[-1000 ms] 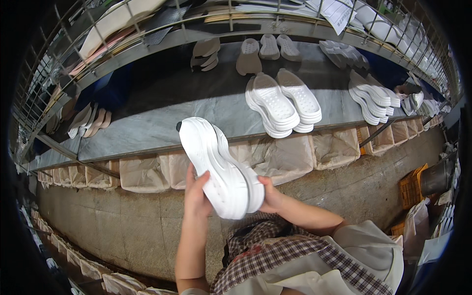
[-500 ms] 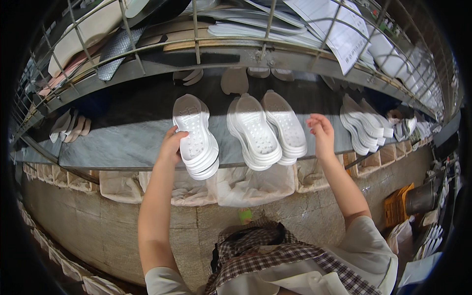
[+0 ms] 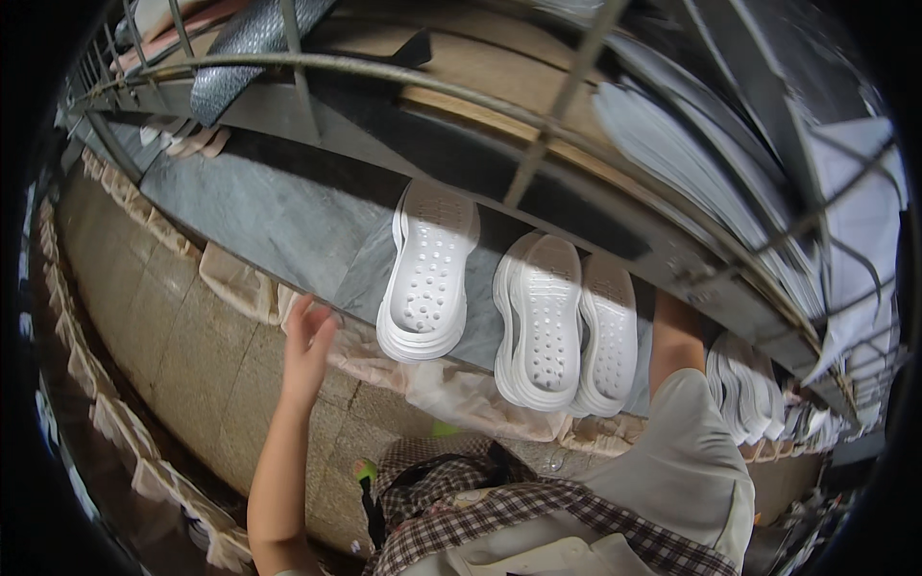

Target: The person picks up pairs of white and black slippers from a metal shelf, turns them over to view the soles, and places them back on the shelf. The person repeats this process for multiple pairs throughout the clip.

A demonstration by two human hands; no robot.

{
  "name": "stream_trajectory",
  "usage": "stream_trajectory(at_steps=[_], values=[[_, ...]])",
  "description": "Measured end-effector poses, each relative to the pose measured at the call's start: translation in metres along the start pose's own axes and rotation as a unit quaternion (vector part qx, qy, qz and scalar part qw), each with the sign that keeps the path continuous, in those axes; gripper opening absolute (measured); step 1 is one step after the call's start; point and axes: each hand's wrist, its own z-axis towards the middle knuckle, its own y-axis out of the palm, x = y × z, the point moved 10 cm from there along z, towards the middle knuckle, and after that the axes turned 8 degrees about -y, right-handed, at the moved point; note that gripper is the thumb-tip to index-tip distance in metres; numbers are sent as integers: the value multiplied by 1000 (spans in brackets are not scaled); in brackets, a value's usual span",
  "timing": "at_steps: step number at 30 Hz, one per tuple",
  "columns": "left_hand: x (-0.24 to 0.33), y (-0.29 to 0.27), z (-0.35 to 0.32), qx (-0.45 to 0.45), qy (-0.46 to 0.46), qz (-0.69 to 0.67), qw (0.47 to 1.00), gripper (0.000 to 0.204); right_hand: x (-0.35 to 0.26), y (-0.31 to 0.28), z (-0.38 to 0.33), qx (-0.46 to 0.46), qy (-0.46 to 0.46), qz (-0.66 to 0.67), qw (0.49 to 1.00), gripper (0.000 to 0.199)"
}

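White shoe soles with dimpled tops stand in stacks on the grey marbled worktop. One stack (image 3: 425, 278) is on the left. Two more, a middle stack (image 3: 545, 326) and a right-hand stack (image 3: 608, 331), lean close together. My left hand (image 3: 309, 336) hovers off the worktop's front edge, left of the first stack and apart from it, fingers loosely curved and holding nothing. My right forearm reaches in beneath the wire-fronted shelf, just right of the stacks. The shelf hides that hand and whatever it touches.
Above the worktop runs a shelf with a wire guard (image 3: 423, 72), holding flat sheets and papers. More white soles (image 3: 740, 389) stand at the right. Small light and tan pieces (image 3: 197, 139) sit far left. Lined bins (image 3: 235, 283) hang below the front edge.
My left hand has let go of the left sole stack and drawn back. My right arm has reached forward under the shelf. The view has turned and moved nearer the shelf.
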Motion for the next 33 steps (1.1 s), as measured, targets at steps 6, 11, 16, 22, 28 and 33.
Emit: stream_trajectory(at_steps=[6, 11, 16, 22, 28, 33], values=[[-105, -96, -102, 171, -244, -77, 951, 34, -13, 23, 12, -31, 22, 18, 999, 31], [-148, -98, -131, 205, -287, -163, 921, 26, -53, 52, 23, -53, 64, 184, 979, 33], [-145, -62, -134, 72, -281, -124, 949, 23, -83, 80, 36, -70, 154, 424, 889, 34], [-144, -84, -141, 47, -288, -86, 953, 26, -107, 67, 42, -150, 230, 702, 657, 36], [-116, -102, -115, 28, -221, -51, 974, 33, -183, -35, -116, -289, 62, 741, 603, 35], [-6, -67, -93, -67, 11, -161, 985, 45, -278, -69, -326, -373, 44, 668, 642, 37]])
